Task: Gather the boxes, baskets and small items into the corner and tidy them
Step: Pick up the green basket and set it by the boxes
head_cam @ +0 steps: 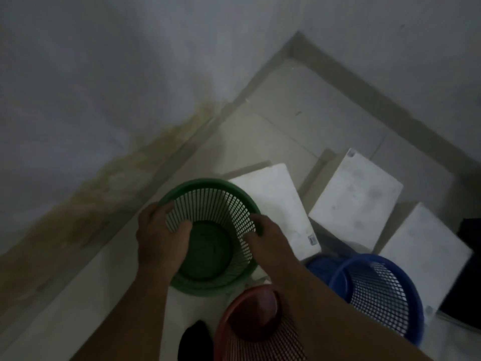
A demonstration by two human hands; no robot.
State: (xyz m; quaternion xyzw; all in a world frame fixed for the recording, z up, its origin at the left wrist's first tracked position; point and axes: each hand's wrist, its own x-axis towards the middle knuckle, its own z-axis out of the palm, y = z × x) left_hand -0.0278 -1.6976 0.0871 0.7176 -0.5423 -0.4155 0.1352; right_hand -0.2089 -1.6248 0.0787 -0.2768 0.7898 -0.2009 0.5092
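Baskets (208,256) in three colours — beside three white boxes (356,199).

Dim room corner: two walls, skirting and tiled floor

The left wall (91,74) and right wall (390,35) are pale grey-white and meet at the corner near the top of the view. A grey skirting (364,92) runs along the foot of both. A yellowish-brown stain (117,178) spreads low on the left wall, just above the skirting, fading out toward the corner. The floor (299,105) is laid in pale cream tiles, with a thin grout line (286,136) crossing it diagonally. A black shape (468,269) at the right edge is too dark to identify.
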